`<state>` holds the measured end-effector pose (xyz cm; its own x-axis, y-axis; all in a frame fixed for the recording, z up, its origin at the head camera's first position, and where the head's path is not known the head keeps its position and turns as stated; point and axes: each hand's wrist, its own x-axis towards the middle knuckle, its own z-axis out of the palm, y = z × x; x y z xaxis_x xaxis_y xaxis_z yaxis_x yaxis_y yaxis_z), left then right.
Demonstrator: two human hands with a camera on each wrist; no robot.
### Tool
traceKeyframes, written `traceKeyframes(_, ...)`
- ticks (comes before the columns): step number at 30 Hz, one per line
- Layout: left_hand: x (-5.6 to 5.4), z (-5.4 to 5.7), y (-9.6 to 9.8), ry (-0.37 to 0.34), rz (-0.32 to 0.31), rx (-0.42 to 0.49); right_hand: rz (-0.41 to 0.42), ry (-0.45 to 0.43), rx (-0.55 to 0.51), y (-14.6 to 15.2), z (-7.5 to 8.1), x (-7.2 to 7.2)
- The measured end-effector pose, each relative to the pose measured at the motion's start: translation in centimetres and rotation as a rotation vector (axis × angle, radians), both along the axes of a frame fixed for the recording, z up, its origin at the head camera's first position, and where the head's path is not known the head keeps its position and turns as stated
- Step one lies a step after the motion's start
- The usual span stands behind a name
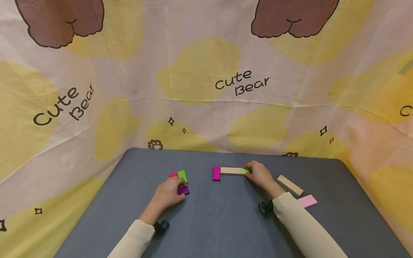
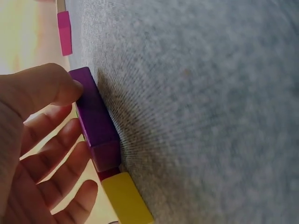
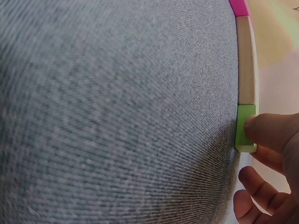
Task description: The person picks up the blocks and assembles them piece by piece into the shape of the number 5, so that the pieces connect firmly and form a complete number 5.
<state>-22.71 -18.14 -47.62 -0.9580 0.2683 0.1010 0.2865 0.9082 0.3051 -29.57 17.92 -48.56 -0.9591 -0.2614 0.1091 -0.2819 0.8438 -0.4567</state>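
Note:
On the left of the table, my left hand (image 1: 166, 192) pinches a purple block (image 1: 184, 190), the thumb against its near side (image 2: 96, 109). Just behind it lie a lime green block (image 1: 182, 175) and a red block (image 1: 173, 175). The left wrist view also shows a yellow block (image 2: 126, 198) beside the purple one. Farther right, my right hand (image 1: 260, 175) holds a small green block (image 3: 242, 123) between thumb and finger. That block touches the right end of a plain wooden block (image 1: 231, 171), whose left end meets a magenta block (image 1: 216, 173) set crosswise.
Near the right forearm lie another plain wooden block (image 1: 290, 185) and a pink block (image 1: 307, 201), partly behind the sleeve. A patterned cloth (image 1: 200, 71) hangs behind the grey table (image 1: 209, 222).

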Motion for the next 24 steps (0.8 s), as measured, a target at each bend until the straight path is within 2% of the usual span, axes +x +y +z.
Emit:
traceKeyframes(6,0.37,0.08,-0.32,-0.028,0.019,0.003,-0.006,-0.002,0.003,-0.07,0.13,0.05)
traceKeyframes(16,0.69,-0.17,-0.41,-0.018,0.034,0.048,-0.012,-0.020,0.004,-0.08,-0.01,0.06)
traceKeyframes(24,0.84,-0.17,0.45,0.030,-0.010,0.106,-0.015,-0.021,0.005,-0.10,0.14,0.13)
